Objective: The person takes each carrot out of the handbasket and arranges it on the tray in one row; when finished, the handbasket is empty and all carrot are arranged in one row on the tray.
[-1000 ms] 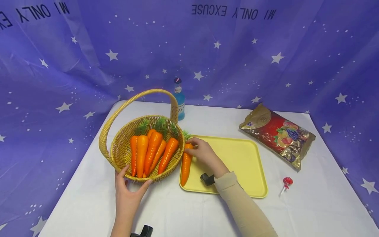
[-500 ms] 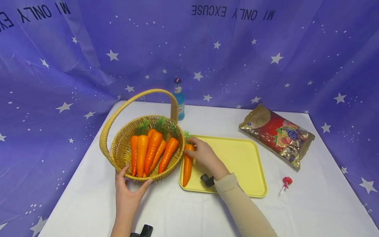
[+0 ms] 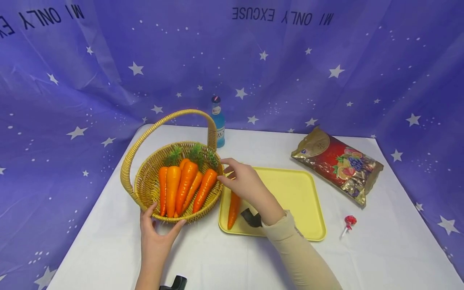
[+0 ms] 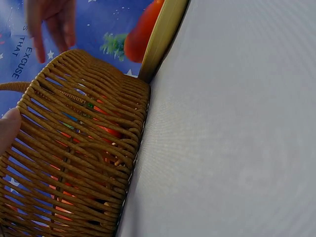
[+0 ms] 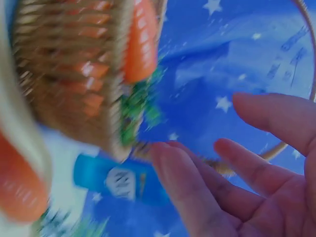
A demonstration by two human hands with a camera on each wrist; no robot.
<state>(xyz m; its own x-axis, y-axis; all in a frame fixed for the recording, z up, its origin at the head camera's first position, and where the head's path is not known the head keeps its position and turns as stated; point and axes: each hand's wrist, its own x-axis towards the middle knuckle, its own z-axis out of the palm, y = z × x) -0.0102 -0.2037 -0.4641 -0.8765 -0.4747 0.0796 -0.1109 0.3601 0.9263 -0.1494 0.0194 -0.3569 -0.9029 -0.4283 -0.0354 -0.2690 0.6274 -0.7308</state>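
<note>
Carrots [image 3: 187, 187] in basket [image 3: 144, 183]: at least six showing, glossy, smooth, orange to red-orange, thick end up toward the far side, taper toward the near rim. Feathery green tops [image 3: 195, 152] bunched at the far inner wall. Some leaning over others, rightmost one slanted, set a bit apart. Basket: round, tan wicker, tall arched handle [image 3: 125, 167], left part of surface [image 3: 362, 266].

Loose carrot [image 3: 234, 209] on tray [image 3: 290, 195], along its left side, tip toward near edge, slightly slanted. Same shiny orange; upper end hidden under right hand in head view. Left wrist view gives its rounded thick end, blurred, with green beside it.

Right hand [image 3: 244, 183]: above left edge of tray, right next to basket rim. Grip spread, thumb and fingers apart, holding nothing. Contact with rim: cannot tell. Right wrist view blurred, fingers parted there too.

Left hand [image 3: 157, 237]: at near rim of basket, touching. Grip spread, thumb and fingers wide apart along the rim.

Tray pale yellow, low rim, just right of basket. Blue bottle [image 3: 219, 127] upright behind basket. Red-and-gold bag [image 3: 340, 165] with fruit print lying far right. Red lollipop [image 3: 350, 220], white stick, near right of tray. Backdrop [image 3: 232, 52] purple-blue, white stars, upside-down lettering.
</note>
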